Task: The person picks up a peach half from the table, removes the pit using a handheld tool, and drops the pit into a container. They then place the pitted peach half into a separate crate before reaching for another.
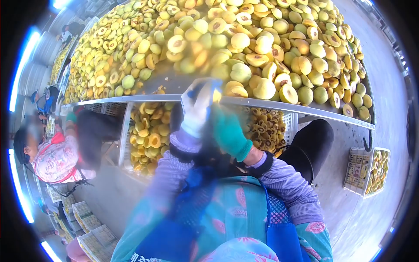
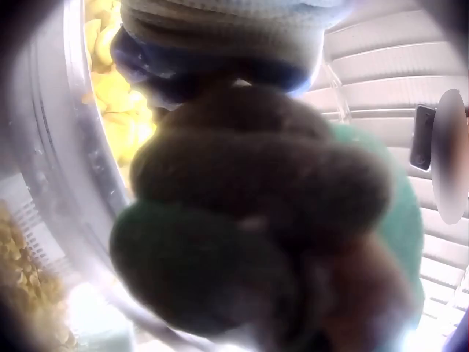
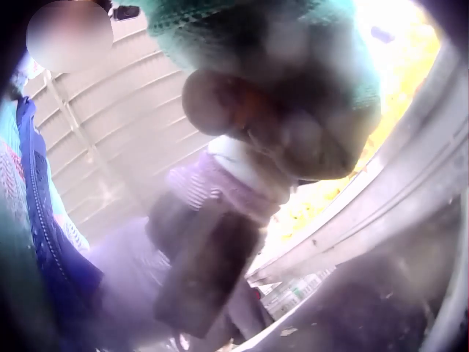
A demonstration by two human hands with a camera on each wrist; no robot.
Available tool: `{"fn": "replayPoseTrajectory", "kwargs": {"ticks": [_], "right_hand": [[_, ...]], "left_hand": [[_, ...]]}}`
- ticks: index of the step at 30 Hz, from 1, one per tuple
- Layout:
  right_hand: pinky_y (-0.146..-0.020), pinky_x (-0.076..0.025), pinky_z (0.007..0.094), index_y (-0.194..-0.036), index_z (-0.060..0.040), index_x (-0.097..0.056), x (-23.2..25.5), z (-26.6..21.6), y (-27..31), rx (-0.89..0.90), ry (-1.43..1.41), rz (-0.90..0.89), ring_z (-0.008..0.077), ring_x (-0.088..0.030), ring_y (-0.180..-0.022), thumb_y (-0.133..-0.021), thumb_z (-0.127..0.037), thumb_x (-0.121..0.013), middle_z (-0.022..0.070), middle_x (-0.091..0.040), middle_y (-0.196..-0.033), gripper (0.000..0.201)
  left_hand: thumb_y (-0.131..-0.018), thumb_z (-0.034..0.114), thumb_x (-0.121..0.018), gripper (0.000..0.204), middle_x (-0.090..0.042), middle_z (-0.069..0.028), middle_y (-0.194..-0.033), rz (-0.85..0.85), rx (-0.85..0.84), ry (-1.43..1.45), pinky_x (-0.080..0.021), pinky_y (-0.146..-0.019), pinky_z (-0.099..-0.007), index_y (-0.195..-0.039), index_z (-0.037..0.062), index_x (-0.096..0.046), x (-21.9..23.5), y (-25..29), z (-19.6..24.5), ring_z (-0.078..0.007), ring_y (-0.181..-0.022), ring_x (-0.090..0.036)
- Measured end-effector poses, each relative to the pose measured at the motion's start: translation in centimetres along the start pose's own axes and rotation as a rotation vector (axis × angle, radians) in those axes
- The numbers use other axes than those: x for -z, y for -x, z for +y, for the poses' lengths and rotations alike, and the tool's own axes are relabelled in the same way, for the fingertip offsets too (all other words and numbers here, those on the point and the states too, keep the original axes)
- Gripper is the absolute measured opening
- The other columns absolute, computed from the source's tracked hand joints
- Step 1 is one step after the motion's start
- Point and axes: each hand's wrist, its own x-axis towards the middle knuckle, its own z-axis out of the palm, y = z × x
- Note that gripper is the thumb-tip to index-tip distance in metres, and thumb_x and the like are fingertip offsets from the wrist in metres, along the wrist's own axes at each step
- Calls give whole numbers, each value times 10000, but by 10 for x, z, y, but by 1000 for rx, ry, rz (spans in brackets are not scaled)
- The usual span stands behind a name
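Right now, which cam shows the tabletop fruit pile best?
Head: the fruit pile fills its top, with single cut halves distinct outside a blurred patch. Left wrist catches only a washed-out yellow strip at upper left; right wrist, a blurred, glaring strip at upper right.

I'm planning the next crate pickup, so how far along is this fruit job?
Partway, I'd judge. Apparently done: the hollow fruit halves in the container below the table. In hand: the left hand and right hand work close together at the table edge; blur hides what they hold. Apparently left: the big fruit pile on top, where many halves show pits.
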Motion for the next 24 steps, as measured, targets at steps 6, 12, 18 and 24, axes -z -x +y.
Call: {"fn": "replayPoseTrajectory", "kwargs": {"ticks": [6, 12, 18, 24], "right_hand": [[-688, -450, 383, -1213, -5, -437, 26, -34, -5, -863, -546, -320, 252, -548, -810, -888, -199, -529, 133, -544, -966, 390], [-376, -277, 246, -812, -164, -460, 33, -19, 19, -1039, -1431, -397, 89, -359, -407, -930, -567, -407, -55, -381, -537, 423], [-403, -268, 235, -796, -184, -446, 53, -3, 43, -1061, -1676, -626, 84, -311, -412, -955, -500, -404, -72, -324, -545, 356], [-398, -302, 234, -900, -169, -509, 66, 20, 39, -1112, -1715, -321, 72, -393, -427, -972, -458, -404, -61, -420, -578, 316]], "left_hand": [[-724, 26, -643, 298, -629, -123, -942, -231, -238, -214, -519, -669, -332, -1019, 62, -668, 4, -12, -4, -261, -779, -632], [-812, 99, -568, 218, -637, -151, -901, -721, -256, -29, -513, -683, -341, -991, -8, -631, 5, -12, -28, -280, -795, -638], [-968, 263, -436, 347, -643, -110, -917, -675, 101, 526, -490, -738, -319, -983, -39, -607, -18, 22, -11, -209, -818, -619], [-926, 283, -535, 282, -642, -79, -984, 330, 811, 958, -526, -753, -330, -1047, 37, -601, -55, 79, -34, -182, -862, -613]]}}
